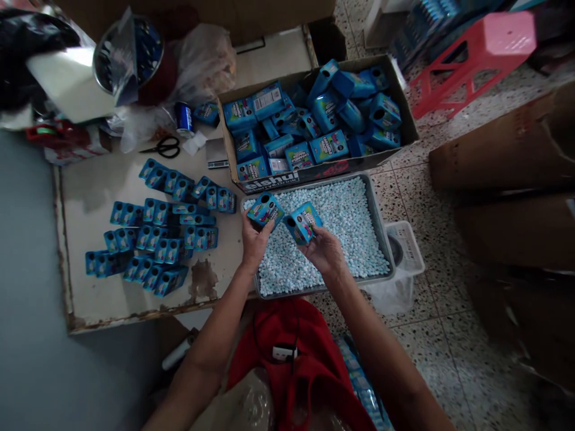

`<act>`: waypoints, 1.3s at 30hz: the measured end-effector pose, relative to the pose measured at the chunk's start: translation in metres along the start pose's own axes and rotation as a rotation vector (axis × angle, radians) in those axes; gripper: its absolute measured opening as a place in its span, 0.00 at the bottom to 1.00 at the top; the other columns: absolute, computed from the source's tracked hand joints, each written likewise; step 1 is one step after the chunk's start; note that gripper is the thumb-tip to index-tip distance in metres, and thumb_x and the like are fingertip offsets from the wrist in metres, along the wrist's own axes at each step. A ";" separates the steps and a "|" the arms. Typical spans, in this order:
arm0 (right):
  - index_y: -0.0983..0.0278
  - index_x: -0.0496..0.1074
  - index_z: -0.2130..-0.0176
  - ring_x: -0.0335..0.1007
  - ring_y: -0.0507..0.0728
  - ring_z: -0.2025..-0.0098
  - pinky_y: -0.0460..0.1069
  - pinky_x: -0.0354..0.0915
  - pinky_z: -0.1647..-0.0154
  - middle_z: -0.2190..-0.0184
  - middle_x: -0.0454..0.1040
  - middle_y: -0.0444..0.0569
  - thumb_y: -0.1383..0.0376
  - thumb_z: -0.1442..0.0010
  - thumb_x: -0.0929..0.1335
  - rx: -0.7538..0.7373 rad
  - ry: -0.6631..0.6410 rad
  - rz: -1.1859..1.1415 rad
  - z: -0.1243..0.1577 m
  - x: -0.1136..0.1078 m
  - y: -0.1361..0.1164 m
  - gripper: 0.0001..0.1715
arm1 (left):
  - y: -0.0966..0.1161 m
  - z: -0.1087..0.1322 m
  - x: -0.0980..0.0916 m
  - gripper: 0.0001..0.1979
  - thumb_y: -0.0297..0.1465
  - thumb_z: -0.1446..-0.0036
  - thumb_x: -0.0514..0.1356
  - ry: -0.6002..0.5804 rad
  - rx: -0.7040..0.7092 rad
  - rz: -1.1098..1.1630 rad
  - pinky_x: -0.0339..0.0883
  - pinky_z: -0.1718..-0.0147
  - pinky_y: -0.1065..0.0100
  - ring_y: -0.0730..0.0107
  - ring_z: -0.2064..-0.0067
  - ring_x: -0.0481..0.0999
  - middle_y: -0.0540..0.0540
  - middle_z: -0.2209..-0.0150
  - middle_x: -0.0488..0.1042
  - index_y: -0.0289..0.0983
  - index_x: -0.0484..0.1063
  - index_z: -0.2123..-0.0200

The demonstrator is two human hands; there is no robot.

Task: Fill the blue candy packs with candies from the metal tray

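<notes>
- Two hands are each closed partway around a small blue printed box, both above a tray of pale pellets.
- Left hand (254, 240): the thumb presses the near side of its box (265, 208), the other fingers mostly hidden; a dark round opening shows on the box.
- Right hand (324, 248): curled loosely from below, it grips the second box (302, 222) by its near right corner. This box is tilted, just beside the first; whether they touch, I cannot tell.
- Beneath them, the grey tray (390, 254) is spread with pale blue and white pellets (341, 209).
- Just beyond the tray, an open carton (368, 160) holds a jumble of similar blue boxes (329, 146).
- To the left, more blue boxes (155, 236) stand in staggered groups on the worn table (101, 305).
- Farther back lie black-handled scissors (167, 147), near a blue can (184, 120).
</notes>
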State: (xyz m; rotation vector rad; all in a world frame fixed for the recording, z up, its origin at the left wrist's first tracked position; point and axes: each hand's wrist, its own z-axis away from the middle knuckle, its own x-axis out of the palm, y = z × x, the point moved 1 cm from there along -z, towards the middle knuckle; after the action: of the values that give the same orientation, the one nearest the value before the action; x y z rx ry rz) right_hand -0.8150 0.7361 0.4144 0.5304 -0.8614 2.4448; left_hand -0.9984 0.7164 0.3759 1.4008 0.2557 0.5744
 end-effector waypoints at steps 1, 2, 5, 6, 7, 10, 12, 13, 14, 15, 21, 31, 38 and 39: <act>0.60 0.76 0.60 0.83 0.55 0.61 0.49 0.81 0.59 0.63 0.84 0.45 0.63 0.47 0.78 -0.036 -0.020 0.000 0.000 0.001 0.004 0.13 | -0.001 0.002 0.002 0.33 0.44 0.51 0.78 0.012 -0.009 0.011 0.72 0.41 0.58 0.59 0.47 0.81 0.45 0.49 0.80 0.43 0.68 0.47; 0.59 0.76 0.61 0.83 0.55 0.59 0.49 0.82 0.57 0.64 0.84 0.44 0.62 0.46 0.78 -0.070 -0.025 -0.004 -0.001 0.004 0.008 0.13 | -0.001 0.004 0.004 0.33 0.44 0.51 0.78 0.018 -0.021 0.029 0.72 0.40 0.58 0.59 0.46 0.81 0.45 0.48 0.80 0.43 0.68 0.47; 0.58 0.75 0.63 0.83 0.53 0.59 0.45 0.81 0.59 0.67 0.82 0.42 0.62 0.45 0.80 -0.069 0.017 -0.056 0.000 0.016 0.027 0.13 | -0.004 0.013 0.014 0.32 0.46 0.48 0.76 0.002 -0.088 0.115 0.70 0.38 0.59 0.60 0.43 0.80 0.45 0.46 0.79 0.44 0.68 0.46; 0.58 0.75 0.64 0.82 0.53 0.60 0.44 0.80 0.61 0.67 0.82 0.43 0.61 0.45 0.80 -0.045 0.033 -0.080 0.001 0.021 0.034 0.13 | -0.005 0.017 0.017 0.31 0.47 0.47 0.75 -0.007 -0.125 0.151 0.70 0.38 0.59 0.60 0.43 0.80 0.45 0.46 0.79 0.44 0.69 0.46; 0.59 0.75 0.64 0.82 0.53 0.62 0.44 0.79 0.65 0.68 0.82 0.43 0.60 0.44 0.79 -0.023 0.046 -0.101 0.003 0.026 0.041 0.13 | -0.006 0.022 0.020 0.30 0.50 0.45 0.73 -0.016 -0.167 0.194 0.70 0.39 0.59 0.60 0.43 0.80 0.45 0.46 0.79 0.44 0.69 0.46; 0.60 0.75 0.66 0.74 0.52 0.72 0.43 0.72 0.76 0.75 0.76 0.42 0.58 0.45 0.80 -0.015 0.098 -0.157 0.010 0.035 0.060 0.14 | -0.008 0.036 0.025 0.33 0.60 0.43 0.66 -0.050 -0.256 0.317 0.73 0.43 0.59 0.58 0.44 0.81 0.43 0.47 0.79 0.43 0.69 0.46; 0.60 0.73 0.67 0.66 0.49 0.78 0.42 0.64 0.81 0.79 0.71 0.40 0.59 0.48 0.80 -0.010 0.130 -0.179 0.013 0.037 0.069 0.16 | -0.006 0.042 0.025 0.37 0.59 0.49 0.72 -0.042 -0.256 0.283 0.75 0.46 0.60 0.57 0.47 0.82 0.42 0.49 0.81 0.43 0.68 0.45; 0.61 0.72 0.69 0.62 0.48 0.79 0.42 0.61 0.82 0.80 0.68 0.39 0.58 0.49 0.81 0.002 0.141 -0.177 0.014 0.036 0.072 0.18 | -0.005 0.043 0.025 0.40 0.55 0.54 0.77 -0.024 -0.249 0.226 0.76 0.48 0.60 0.58 0.49 0.83 0.43 0.50 0.81 0.42 0.67 0.45; 0.61 0.70 0.70 0.60 0.48 0.80 0.42 0.58 0.83 0.81 0.66 0.38 0.56 0.51 0.81 0.024 0.144 -0.156 0.015 0.035 0.074 0.20 | -0.004 0.043 0.024 0.42 0.49 0.59 0.80 0.001 -0.244 0.161 0.76 0.50 0.61 0.58 0.52 0.83 0.44 0.52 0.82 0.42 0.67 0.46; 0.61 0.69 0.71 0.58 0.47 0.81 0.42 0.54 0.83 0.82 0.64 0.37 0.54 0.52 0.81 0.056 0.140 -0.114 0.015 0.034 0.076 0.23 | -0.003 0.042 0.022 0.43 0.44 0.63 0.82 0.022 -0.246 0.106 0.77 0.52 0.62 0.60 0.54 0.83 0.45 0.54 0.82 0.42 0.68 0.46; 0.60 0.67 0.67 0.53 0.46 0.84 0.43 0.37 0.84 0.83 0.61 0.35 0.38 0.62 0.81 0.266 0.032 0.228 0.010 0.032 0.078 0.39 | -0.008 0.029 0.011 0.33 0.40 0.54 0.78 0.040 -0.365 0.125 0.79 0.56 0.62 0.63 0.58 0.83 0.46 0.53 0.83 0.41 0.73 0.47; 0.60 0.68 0.76 0.60 0.52 0.80 0.48 0.56 0.76 0.85 0.65 0.41 0.29 0.46 0.71 0.136 -0.291 1.102 -0.013 0.007 0.074 0.38 | -0.023 0.002 -0.019 0.26 0.42 0.54 0.77 0.051 -0.348 0.084 0.80 0.61 0.65 0.63 0.62 0.84 0.47 0.58 0.84 0.39 0.77 0.54; 0.62 0.78 0.48 0.72 0.63 0.41 0.59 0.64 0.35 0.47 0.79 0.57 0.51 0.26 0.63 -0.827 0.070 1.460 -0.076 -0.045 -0.009 0.22 | -0.033 -0.020 -0.061 0.22 0.43 0.58 0.78 -0.028 -0.494 0.155 0.80 0.66 0.66 0.62 0.64 0.84 0.47 0.64 0.84 0.39 0.79 0.62; 0.62 0.76 0.42 0.67 0.65 0.35 0.60 0.60 0.30 0.39 0.75 0.58 0.54 0.26 0.63 -0.840 0.021 1.559 -0.091 -0.043 -0.012 0.23 | -0.038 -0.015 -0.062 0.22 0.42 0.59 0.78 -0.057 -0.514 0.150 0.80 0.66 0.65 0.61 0.65 0.84 0.47 0.64 0.84 0.39 0.79 0.63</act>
State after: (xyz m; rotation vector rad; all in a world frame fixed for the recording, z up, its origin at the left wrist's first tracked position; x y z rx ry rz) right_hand -0.7906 0.7907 0.3327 -0.8083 -2.7954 2.6307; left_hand -1.0494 0.6942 0.3264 0.9387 -0.0463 0.6671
